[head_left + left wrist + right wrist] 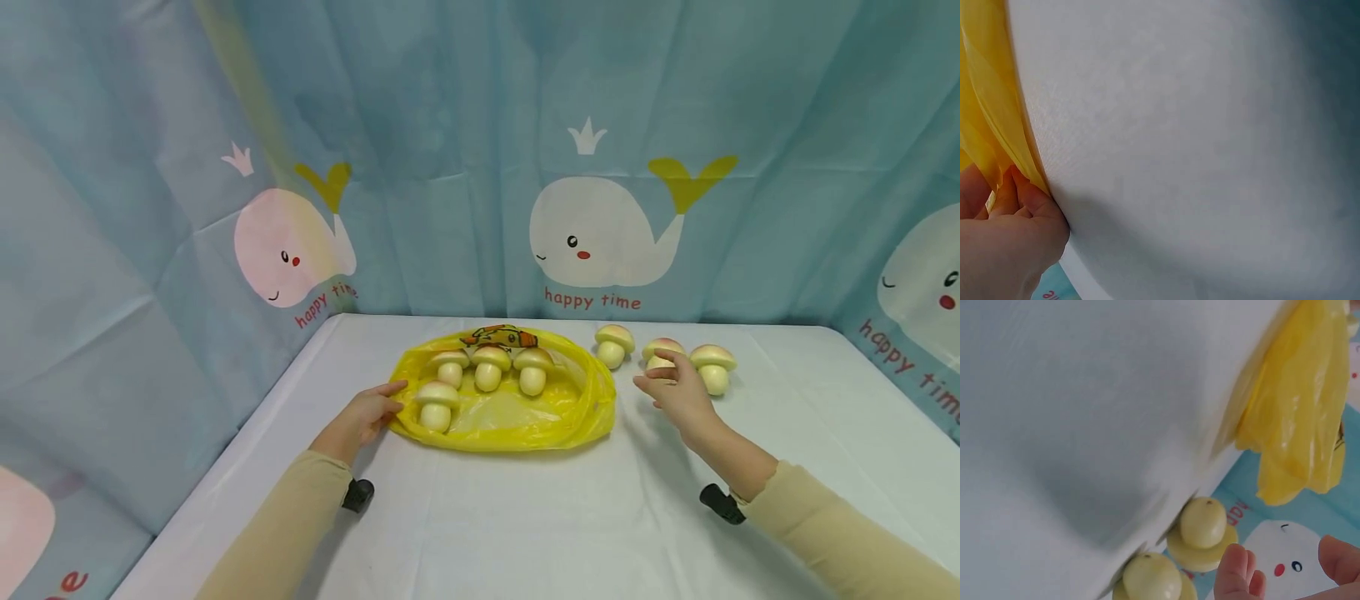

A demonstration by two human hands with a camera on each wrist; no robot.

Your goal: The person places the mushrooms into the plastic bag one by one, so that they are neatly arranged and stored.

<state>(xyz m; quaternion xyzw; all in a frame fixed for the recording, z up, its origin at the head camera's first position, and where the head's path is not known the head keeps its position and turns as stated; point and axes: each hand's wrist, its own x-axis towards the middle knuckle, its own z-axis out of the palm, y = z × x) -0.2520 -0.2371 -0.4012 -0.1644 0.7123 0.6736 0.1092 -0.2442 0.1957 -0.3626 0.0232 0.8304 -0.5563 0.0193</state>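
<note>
A yellow plastic bag (510,435) lies with its mouth spread wide on the table, several toy mushrooms (436,408) inside it. At its left rim my left hand (366,414) pinches the plastic; the left wrist view shows thumb and fingers (1038,203) on the gathered edge. To the right of the bag, my right hand (684,398) is held over the table, thumb and fingers apart with nothing between them. It is nearest a mushroom (662,347) that it partly covers in the head view. Two more mushrooms stand on either side, one at left (614,345) and one at right (714,367).
A white cloth covers the table (495,525). Behind and to the left hangs a light blue curtain (442,242) printed with whales, close along the table's back edge. A small black device (722,503) sits at each wrist.
</note>
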